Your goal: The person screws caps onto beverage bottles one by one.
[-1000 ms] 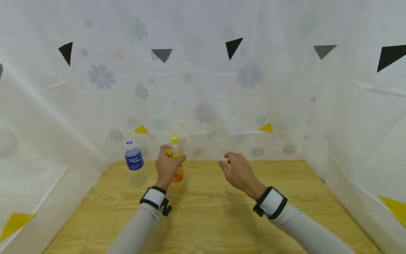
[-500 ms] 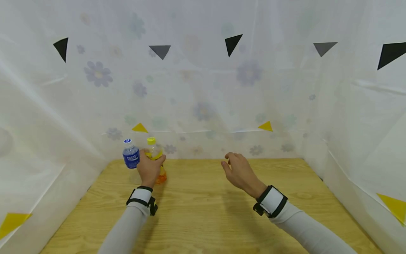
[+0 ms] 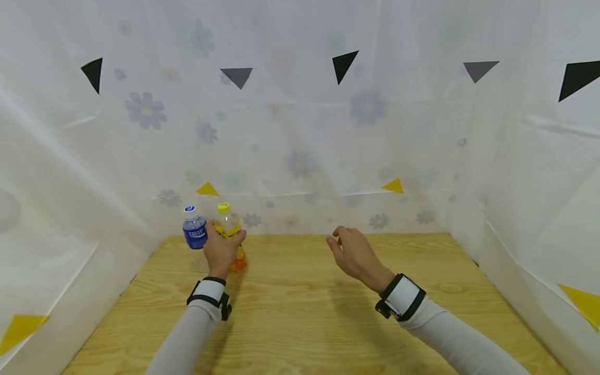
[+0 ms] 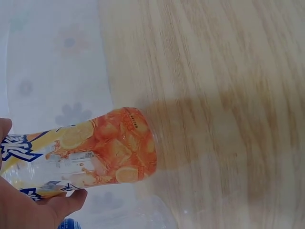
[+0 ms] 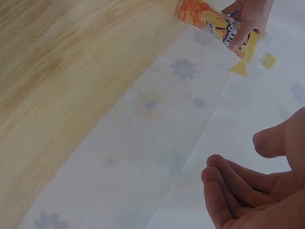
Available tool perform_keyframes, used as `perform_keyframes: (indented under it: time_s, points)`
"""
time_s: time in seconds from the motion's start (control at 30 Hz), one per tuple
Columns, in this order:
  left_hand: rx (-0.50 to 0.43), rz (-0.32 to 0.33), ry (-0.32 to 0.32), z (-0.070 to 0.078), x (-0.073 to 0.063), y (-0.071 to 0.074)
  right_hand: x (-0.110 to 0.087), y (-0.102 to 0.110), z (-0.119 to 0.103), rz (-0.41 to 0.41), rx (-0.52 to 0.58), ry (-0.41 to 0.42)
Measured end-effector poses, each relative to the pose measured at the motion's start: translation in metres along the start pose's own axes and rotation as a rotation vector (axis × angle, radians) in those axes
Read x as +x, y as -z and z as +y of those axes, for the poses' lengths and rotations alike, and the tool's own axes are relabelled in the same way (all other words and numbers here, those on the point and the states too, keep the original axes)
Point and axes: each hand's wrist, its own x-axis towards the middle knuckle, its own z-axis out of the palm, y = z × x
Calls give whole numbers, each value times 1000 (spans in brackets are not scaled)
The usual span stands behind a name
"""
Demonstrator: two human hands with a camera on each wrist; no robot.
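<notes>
My left hand grips a clear plastic drink bottle with a yellow cap and an orange-and-yellow label showing orange slices and ice. The bottle stands upright at the back left of the wooden table, its base right at the tabletop. Just left of it is a second bottle, with a blue label and a white-and-blue cap; my left hand overlaps its lower part in the head view. My right hand hovers over the right half of the table, fingers loosely bent, holding nothing.
The wooden table is enclosed at the back and sides by white flower-patterned sheeting. Black, grey and yellow triangles are on the sheeting. Each wrist carries a strapped band with a small camera.
My left hand has moved left with the yellow-capped bottle, bringing it beside the blue-labelled bottle; over the last half second it has stayed there. My right hand has barely moved.
</notes>
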Motion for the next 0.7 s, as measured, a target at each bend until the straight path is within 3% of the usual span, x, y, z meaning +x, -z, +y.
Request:
perform_keyframes:
  time_s: [0.4, 0.7]
  points:
    - [2, 49, -42, 0, -1, -3, -3, -3, 3, -14, 10, -2]
    - [35, 97, -100, 18, 6, 6, -4, -3, 2, -26, 0, -13]
